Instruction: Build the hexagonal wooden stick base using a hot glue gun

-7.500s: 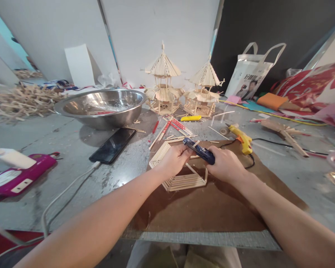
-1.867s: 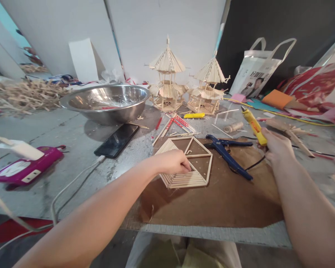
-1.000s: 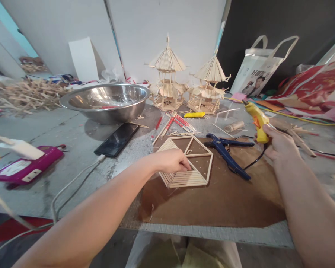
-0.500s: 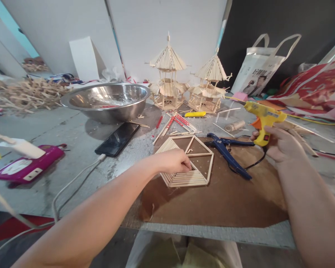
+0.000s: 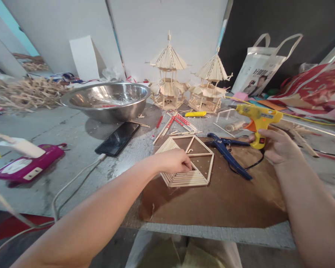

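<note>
A hexagonal frame of thin wooden sticks (image 5: 190,180) lies on a brown board (image 5: 212,208). Its left and front sections are covered with rows of sticks, while the other sections show only the outline. My left hand (image 5: 176,161) is closed over the middle of the frame, fingertips down near the inner edge of the front rows; whatever is between them is hidden. Raised to the right, my right hand (image 5: 279,144) grips a yellow hot glue gun (image 5: 258,121), its nozzle pointing left. Below the glue gun lies a blue-handled cutter (image 5: 229,154).
Two stick pagodas (image 5: 169,59) stand behind, near a yellow utility knife (image 5: 195,114) and loose sticks (image 5: 181,123). To the left are a steel bowl (image 5: 108,111), a phone (image 5: 117,139) with a cable, and a purple power strip (image 5: 28,167). A white bag (image 5: 259,67) stands back right.
My right hand has shifted the glue gun a little to the left, toward the frame. My left hand stays in place over the sticks.
</note>
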